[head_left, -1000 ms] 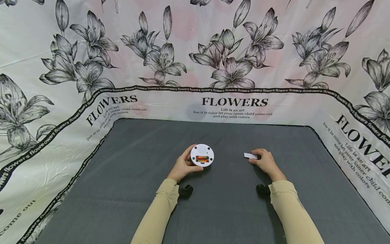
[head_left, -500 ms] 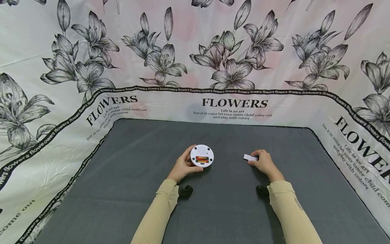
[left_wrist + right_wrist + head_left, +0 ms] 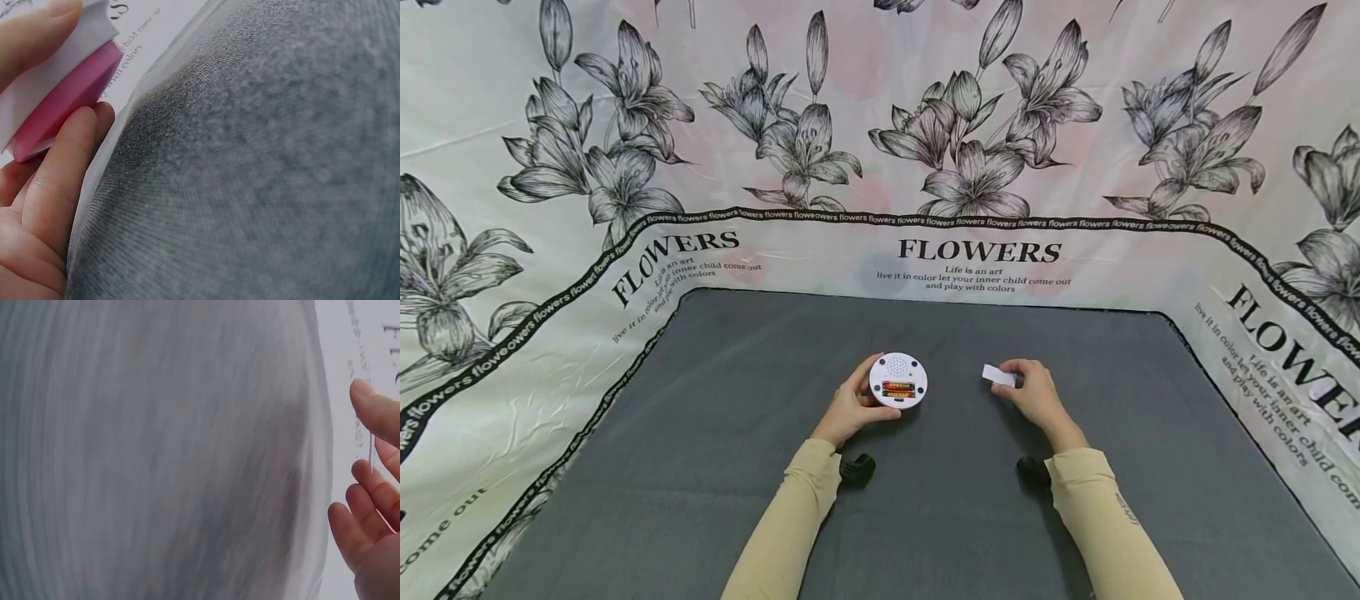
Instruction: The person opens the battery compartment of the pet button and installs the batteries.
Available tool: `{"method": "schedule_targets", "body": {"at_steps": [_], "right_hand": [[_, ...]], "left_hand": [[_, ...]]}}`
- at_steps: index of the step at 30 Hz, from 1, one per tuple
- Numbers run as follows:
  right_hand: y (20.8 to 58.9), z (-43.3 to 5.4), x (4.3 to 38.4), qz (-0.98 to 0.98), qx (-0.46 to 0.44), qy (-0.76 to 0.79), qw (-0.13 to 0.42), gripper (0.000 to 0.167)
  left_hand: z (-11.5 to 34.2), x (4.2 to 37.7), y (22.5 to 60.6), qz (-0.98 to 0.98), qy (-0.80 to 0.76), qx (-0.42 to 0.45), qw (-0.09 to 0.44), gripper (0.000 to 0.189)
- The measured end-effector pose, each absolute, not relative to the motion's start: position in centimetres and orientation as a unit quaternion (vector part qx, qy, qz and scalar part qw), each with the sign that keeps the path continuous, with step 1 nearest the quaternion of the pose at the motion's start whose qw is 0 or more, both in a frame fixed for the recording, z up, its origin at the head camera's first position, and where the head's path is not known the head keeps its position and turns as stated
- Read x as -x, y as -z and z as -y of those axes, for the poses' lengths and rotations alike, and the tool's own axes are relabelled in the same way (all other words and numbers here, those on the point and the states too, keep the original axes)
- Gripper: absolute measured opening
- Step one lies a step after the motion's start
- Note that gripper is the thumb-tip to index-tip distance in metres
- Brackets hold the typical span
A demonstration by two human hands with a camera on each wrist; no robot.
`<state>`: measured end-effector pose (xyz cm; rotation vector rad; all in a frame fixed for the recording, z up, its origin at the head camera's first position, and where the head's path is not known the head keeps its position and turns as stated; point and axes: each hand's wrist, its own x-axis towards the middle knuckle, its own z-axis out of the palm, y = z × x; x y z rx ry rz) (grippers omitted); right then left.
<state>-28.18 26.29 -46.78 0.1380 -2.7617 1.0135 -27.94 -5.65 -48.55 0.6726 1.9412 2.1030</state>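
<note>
My left hand grips a round white device by its rim, thumb below and fingers behind. Its underside faces me, with speaker holes and a compartment that bares two orange-and-black batteries. A pink part shows on the device's far side in the left wrist view, with fingers against it. To the right and apart, my right hand pinches a small white battery cover between thumb and fingers. The right wrist view catches that cover edge-on as a thin line.
A grey cloth covers the table under both hands. Its white border bears printed flowers and lettering. Dark wrist-camera mounts sit by the inner sides of both cuffs.
The right hand has moved left and slightly up with the battery cover, closer to the device; the cover has tilted a little. The left hand and the device stay almost still.
</note>
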Motion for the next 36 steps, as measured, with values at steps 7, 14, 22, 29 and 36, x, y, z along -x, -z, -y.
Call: {"method": "schedule_targets", "body": {"at_steps": [7, 14, 22, 29, 36], "right_hand": [[46.2, -23.2, 28.1, 0.922, -0.066, -0.371, 0.093, 0.036], [46.1, -21.2, 27.7, 0.907, -0.078, -0.404, 0.092, 0.036], [44.9, -18.9, 27.8, 0.889, -0.111, -0.437, 0.083, 0.035], [44.3, -17.0, 27.6, 0.879, -0.164, -0.441, 0.074, 0.034], [44.2, -16.1, 27.7, 0.880, -0.196, -0.429, 0.062, 0.032]], "left_hand": [[5.6, 27.9, 48.3, -0.658, -0.712, -0.220, 0.106, 0.094], [5.5, 27.9, 48.4, -0.659, -0.711, -0.222, 0.104, 0.094], [5.6, 28.0, 48.4, -0.665, -0.706, -0.223, 0.098, 0.094], [5.6, 28.0, 48.3, -0.662, -0.707, -0.230, 0.095, 0.092], [5.6, 28.0, 48.4, -0.658, -0.710, -0.229, 0.105, 0.092]]}}
